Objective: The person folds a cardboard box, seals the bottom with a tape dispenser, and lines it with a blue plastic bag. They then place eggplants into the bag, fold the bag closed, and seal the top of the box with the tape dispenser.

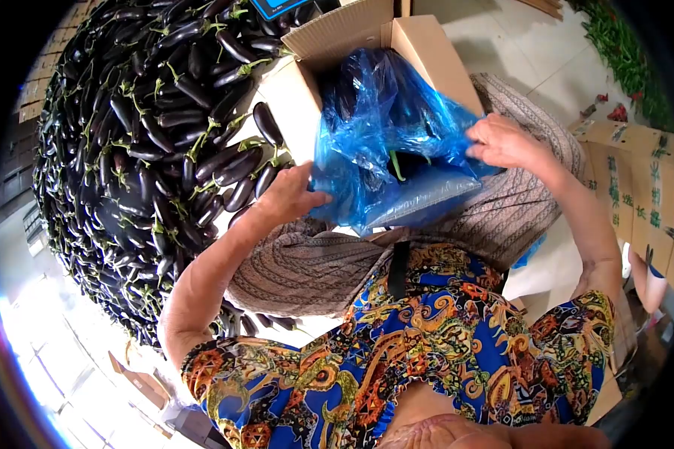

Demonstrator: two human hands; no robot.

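Observation:
An open cardboard box (284, 101) stands in front of my knees, lined with a blue plastic bag (348, 168). Dark eggplants (408, 90) show in the bag, partly through the thin film, and a green stem sticks out near the front. My left hand (292, 193) is closed on the bag's left edge. On the opposite side, my right hand (505, 142) pinches the bag's right edge. The front part of the bag hangs over the box's near side and hides it.
A large heap of eggplants (150, 135) fills the floor at the left, reaching close to the box. Green peppers (629, 56) lie at the far right. Printed cardboard boxes (629, 187) stand at my right. A blue-edged device (275, 6) sits behind the box.

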